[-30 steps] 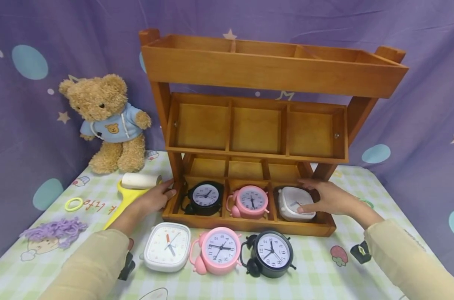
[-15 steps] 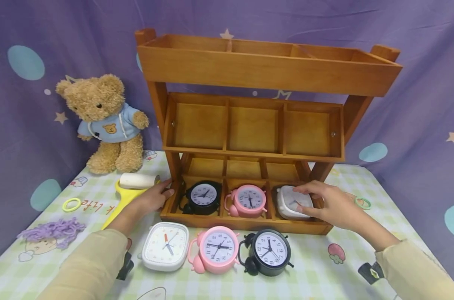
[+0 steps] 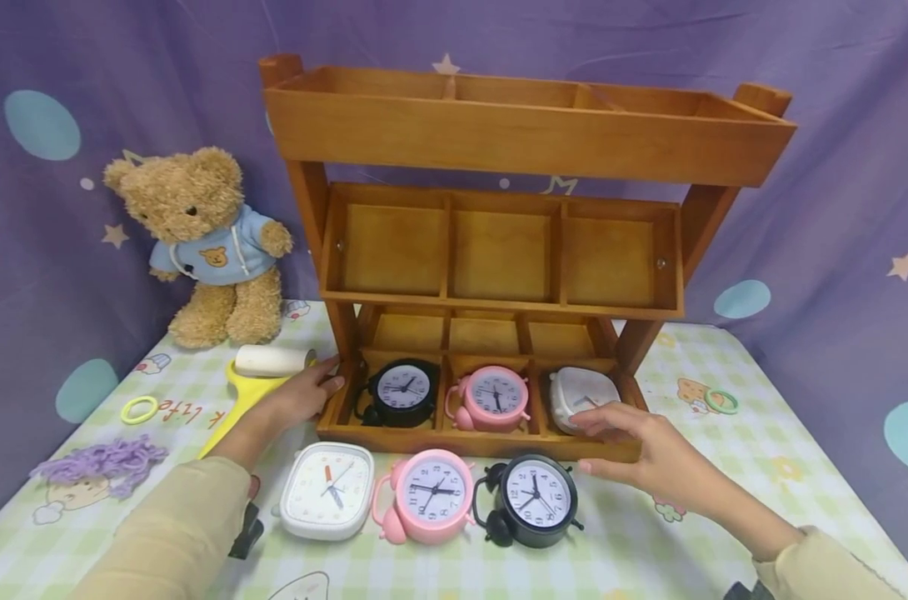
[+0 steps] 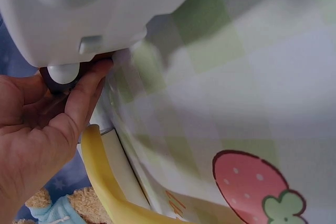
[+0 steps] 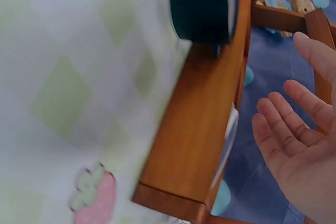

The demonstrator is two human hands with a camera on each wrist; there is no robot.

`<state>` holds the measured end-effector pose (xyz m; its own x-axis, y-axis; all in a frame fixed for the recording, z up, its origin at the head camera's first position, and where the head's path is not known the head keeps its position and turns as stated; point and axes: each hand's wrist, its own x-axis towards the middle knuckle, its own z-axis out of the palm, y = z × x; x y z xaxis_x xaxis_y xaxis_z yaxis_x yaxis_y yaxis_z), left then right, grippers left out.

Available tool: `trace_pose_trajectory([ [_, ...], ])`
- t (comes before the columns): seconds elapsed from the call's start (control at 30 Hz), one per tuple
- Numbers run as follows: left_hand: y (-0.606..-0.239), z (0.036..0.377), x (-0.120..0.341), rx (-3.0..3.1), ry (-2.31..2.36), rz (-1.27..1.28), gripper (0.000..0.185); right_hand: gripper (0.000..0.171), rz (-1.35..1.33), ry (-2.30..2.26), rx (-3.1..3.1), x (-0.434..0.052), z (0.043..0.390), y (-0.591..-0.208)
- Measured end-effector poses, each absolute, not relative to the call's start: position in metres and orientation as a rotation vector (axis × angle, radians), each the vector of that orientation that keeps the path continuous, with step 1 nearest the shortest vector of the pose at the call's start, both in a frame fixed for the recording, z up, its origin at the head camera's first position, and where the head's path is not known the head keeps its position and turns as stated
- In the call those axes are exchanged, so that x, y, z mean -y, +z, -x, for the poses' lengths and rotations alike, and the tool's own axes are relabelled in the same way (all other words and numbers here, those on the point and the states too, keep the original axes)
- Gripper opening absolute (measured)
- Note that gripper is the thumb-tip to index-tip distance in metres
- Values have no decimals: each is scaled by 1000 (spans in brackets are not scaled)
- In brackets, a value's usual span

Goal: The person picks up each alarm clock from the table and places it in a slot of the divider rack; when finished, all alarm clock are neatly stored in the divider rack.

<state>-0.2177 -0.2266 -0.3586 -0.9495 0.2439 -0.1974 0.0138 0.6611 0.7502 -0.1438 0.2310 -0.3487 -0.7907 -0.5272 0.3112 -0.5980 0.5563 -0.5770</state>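
Note:
My left hand [image 3: 292,402] touches the left end of the wooden three-tier rack [image 3: 529,137]; its fingers look fairly straight in the left wrist view. My right hand [image 3: 656,458] hovers before the rack's lower right corner, fingers spread and holding nothing. Behind its fingertips a white alarm clock [image 3: 577,385] lies in the bottom tier's right compartment. The middle compartment has a pink alarm clock [image 3: 496,393], the left one a black alarm clock [image 3: 403,387]. On the cloth in front lie another white clock [image 3: 326,492], a pink clock [image 3: 433,497] and a black clock [image 3: 536,493].
Left of the rack lies a yellow-handled lint roller [image 3: 270,362]. Behind it a teddy bear [image 3: 214,250] sits against the purple curtain [image 3: 454,33]. A yellow ring [image 3: 139,410] and purple yarn [image 3: 120,463] lie far left, a green ring [image 3: 720,402] at right.
My right hand has let go of the white clock in the right compartment and drawn back toward me. That clock now sits slightly turned. My left hand stays at the rack's left end.

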Motion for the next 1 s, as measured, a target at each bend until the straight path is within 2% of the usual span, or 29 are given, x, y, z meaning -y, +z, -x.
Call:
trace_pose_trajectory([
  [0.3, -358, 217, 226, -2616, 1141, -204, 55, 48, -979, 1072, 2773, -225, 133, -364],
  [0.7, -355, 217, 227, -2588, 1169, -208, 56, 85, -931, 960, 2970, -207, 125, -376],
  [1.0, -358, 218, 227, -2552, 1213, -184, 56, 99, -949, 1009, 3000, -199, 122, -384],
])
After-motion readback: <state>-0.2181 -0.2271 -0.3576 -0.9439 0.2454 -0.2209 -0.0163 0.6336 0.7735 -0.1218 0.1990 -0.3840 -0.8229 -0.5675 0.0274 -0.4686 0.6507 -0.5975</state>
